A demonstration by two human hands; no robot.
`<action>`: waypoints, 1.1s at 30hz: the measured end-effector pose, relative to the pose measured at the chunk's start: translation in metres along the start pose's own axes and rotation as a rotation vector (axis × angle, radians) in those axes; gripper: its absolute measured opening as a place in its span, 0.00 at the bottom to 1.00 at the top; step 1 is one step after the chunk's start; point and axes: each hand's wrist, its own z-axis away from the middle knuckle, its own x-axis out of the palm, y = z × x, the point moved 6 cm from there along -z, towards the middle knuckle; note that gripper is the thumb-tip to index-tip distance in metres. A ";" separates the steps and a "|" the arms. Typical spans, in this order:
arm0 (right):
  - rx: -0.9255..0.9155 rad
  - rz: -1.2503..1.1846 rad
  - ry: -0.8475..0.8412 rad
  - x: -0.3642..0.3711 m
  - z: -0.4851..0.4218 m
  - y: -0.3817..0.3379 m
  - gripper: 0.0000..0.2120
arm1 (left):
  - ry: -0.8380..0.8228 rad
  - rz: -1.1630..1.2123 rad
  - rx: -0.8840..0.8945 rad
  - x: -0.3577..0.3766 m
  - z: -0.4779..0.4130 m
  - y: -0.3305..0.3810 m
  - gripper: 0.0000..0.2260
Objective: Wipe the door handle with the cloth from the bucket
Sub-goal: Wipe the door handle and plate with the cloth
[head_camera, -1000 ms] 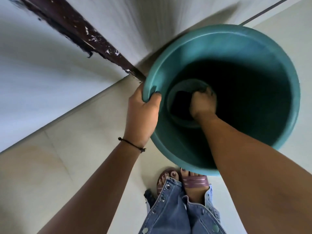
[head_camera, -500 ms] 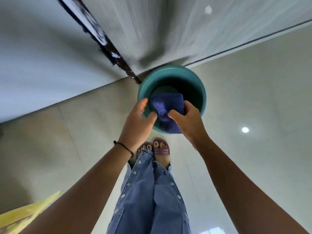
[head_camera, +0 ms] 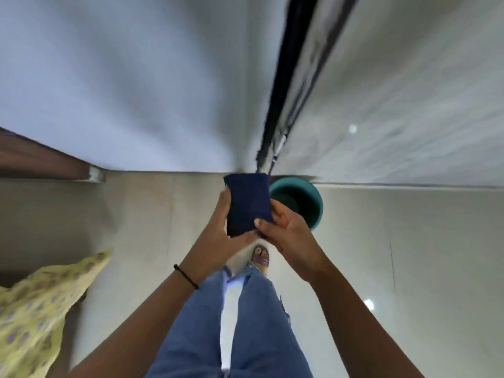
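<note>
Holding a folded dark blue cloth [head_camera: 247, 204] between them, the left hand [head_camera: 218, 236] cups its near edge and left side while the right hand [head_camera: 286, 230] pinches its lower right corner, thumb on top. Just beyond the right hand, the teal bucket [head_camera: 313, 195] stands on the tiled floor [head_camera: 409, 241], apart from the cloth.

Both hands held a folded dark blue cloth [head_camera: 247, 204] between them: the left hand [head_camera: 218, 236] beneath and beside it, the right hand [head_camera: 286, 230] pinching its lower edge. A teal bucket [head_camera: 308, 197] stood on the floor [head_camera: 409, 241] just beyond the right hand.
</note>
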 end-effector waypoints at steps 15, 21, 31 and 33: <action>-0.187 0.105 -0.348 0.367 0.053 -0.009 0.27 | 0.372 0.713 0.146 -0.330 0.205 -0.030 0.28; -0.442 0.423 -0.203 0.474 0.042 -0.019 0.31 | 0.553 0.785 0.169 -0.445 0.231 -0.038 0.12; -0.787 0.651 -0.173 0.611 -0.029 -0.081 0.37 | 0.521 0.581 0.184 -0.587 0.186 0.008 0.08; -0.781 0.543 -0.101 0.628 -0.046 -0.096 0.33 | 0.443 0.541 0.184 -0.612 0.176 0.020 0.08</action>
